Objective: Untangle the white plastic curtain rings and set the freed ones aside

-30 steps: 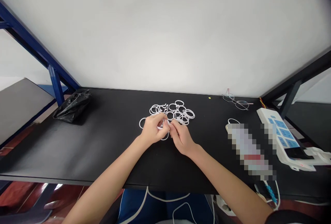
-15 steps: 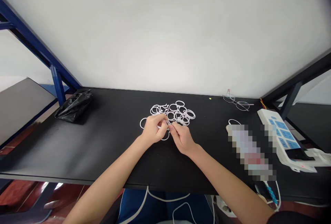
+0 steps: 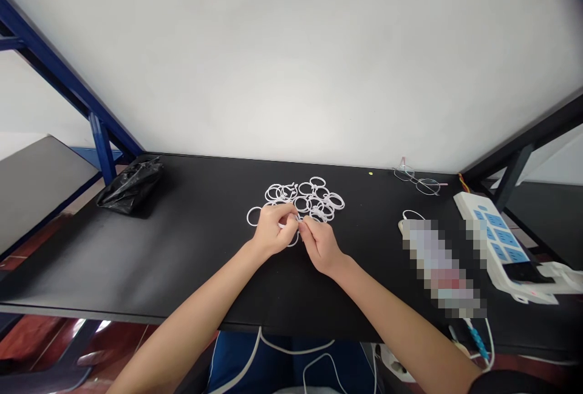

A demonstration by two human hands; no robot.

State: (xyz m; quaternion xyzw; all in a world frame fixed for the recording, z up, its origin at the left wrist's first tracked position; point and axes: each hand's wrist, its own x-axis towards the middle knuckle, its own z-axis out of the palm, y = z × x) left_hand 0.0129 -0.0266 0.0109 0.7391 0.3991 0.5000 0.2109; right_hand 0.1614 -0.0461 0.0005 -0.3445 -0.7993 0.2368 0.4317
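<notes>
White plastic rings (image 3: 336, 201) with small clasp ends lie in a loose pile at the middle of the black table. At the pile's near edge, my left hand (image 3: 274, 227) is closed in a pinch on a white ring (image 3: 294, 241). My right hand (image 3: 322, 243) pinches at the same ring from the right, its thumb and fingertips almost touching the left hand's. The fingers cover most of the held ring, so its clasp is hidden. Another ring (image 3: 253, 217) pokes out to the left of my left hand.
On the black table (image 3: 191, 248) a crumpled black plastic bag (image 3: 130, 187) lies at far left. Eyeglasses (image 3: 416, 180), a blurred-out phone (image 3: 439, 266) on a cable, and a white power strip (image 3: 496, 236) are at right. A pale wall (image 3: 291, 66) rises behind.
Both hands stay pinched together at the same spot. My left hand's fingers have shifted slightly to the right around the ring; the pile has not moved.
</notes>
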